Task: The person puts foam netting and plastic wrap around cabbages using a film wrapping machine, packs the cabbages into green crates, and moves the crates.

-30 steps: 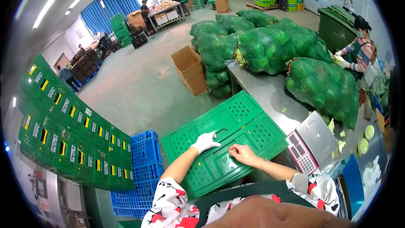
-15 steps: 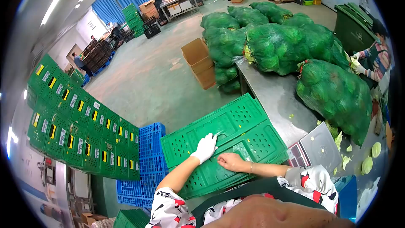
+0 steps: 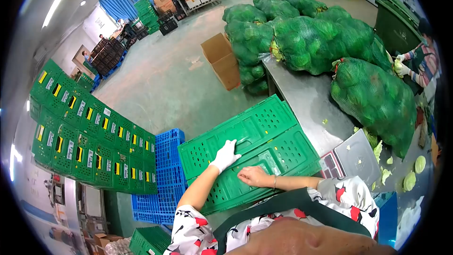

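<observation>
Folded green plastic crates (image 3: 278,153) lie in front of me, with perforated panels facing up. My left hand (image 3: 226,156), in a white glove, rests on the panel near the middle with its fingers stretched and thumb apart. Bare and wearing a bracelet, my right hand (image 3: 254,176) lies curled on the nearer panel, close to the left one. Its fingers are bent under, so anything inside them is hidden. Right of the crates, a weighing scale (image 3: 356,158) stands on the metal table (image 3: 306,113), with leaf scraps around it.
Green net sacks of cabbages (image 3: 373,99) are heaped on the table. Stacked green crates (image 3: 89,137) stand left, beside a blue pallet (image 3: 165,174). A cardboard box (image 3: 222,63) sits beyond. At right, a co-worker's gloved hands (image 3: 401,66) handle leaves; other people work farther back.
My view has shifted slightly, and the room sits a little higher in it. Both hands remain on the green crates, with the left fingers and thumb spread a bit more.
</observation>
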A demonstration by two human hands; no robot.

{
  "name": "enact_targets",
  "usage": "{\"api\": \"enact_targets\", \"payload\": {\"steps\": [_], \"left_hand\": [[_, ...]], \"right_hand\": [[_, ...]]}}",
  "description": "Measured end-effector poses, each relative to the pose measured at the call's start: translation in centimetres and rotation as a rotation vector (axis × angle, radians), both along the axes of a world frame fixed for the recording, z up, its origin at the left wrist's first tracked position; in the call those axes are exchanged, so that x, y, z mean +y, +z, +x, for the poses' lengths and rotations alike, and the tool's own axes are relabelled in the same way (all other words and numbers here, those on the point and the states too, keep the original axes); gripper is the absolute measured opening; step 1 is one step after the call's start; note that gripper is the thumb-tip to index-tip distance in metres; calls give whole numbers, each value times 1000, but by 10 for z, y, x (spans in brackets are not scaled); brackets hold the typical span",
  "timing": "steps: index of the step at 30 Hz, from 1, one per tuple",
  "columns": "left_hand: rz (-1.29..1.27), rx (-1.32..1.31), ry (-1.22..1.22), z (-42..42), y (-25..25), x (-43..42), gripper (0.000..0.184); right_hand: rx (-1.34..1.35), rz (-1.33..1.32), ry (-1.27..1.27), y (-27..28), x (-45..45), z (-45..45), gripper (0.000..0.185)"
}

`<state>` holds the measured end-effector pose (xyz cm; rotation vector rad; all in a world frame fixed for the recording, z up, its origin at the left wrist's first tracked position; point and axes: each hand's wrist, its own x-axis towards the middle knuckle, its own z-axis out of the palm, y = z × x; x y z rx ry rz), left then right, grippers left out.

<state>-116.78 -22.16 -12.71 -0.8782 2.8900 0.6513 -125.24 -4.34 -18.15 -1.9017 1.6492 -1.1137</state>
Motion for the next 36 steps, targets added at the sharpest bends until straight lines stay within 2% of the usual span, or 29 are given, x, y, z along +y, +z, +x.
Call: {"api": "enact_targets", "payload": {"steps": [2,3,4,6,7,8,12,18,20,21,24,25,28,29,32,33,36], "left_hand": [[224,53,-8,-3,-14,-14,73],[191,55,-57,-3,-10,-9,70],[-18,-16,-65,-2,0,6,63],[-185,69,-159,2,-1,12,56],[-164,12,-149,0,6,14,52],[-114,-15,-128,3,-19,7,51],[148,-73,-23,-4,-30,-11,63],[55,-114,-107,-6,-38,-14,60],[-81,8,-73,-6,-6,-1,58],[-219,50,-38,-9,25,5,49],[-161,42,-18,-16,71,-25,41],[-283,102,-87,-16,75,-33,35],[-650,218,-235,-18,116,-49,32],[-673,231,-172,-22,114,-58,30],[-595,213,66,-37,110,-88,28],[-619,204,127,-43,113,-93,26],[-624,419,203,-46,108,-114,24]], "right_hand": [[13,-37,-30,-1,0,-2,14],[27,-59,-39,-8,-1,-2,13],[31,-71,-40,-7,-1,-1,13],[-54,-51,-90,-6,1,3,16],[-83,-75,-68,-2,3,4,14],[-98,-116,-55,1,0,-1,12],[-58,-67,-59,6,1,0,8],[-58,-67,-72,3,-1,-2,8],[-106,-64,-86,8,-3,-2,6],[-142,-73,-95,12,-4,-3,6],[-161,-42,-138,11,-1,4,7],[-143,-29,-158,11,-2,1,9],[98,-286,-286,25,-13,-6,11],[179,-311,-288,27,-20,-11,13],[358,-11,-321,7,-43,-25,24],[414,73,-226,10,-48,-33,33],[475,115,-88,23,-58,-46,36]]}}
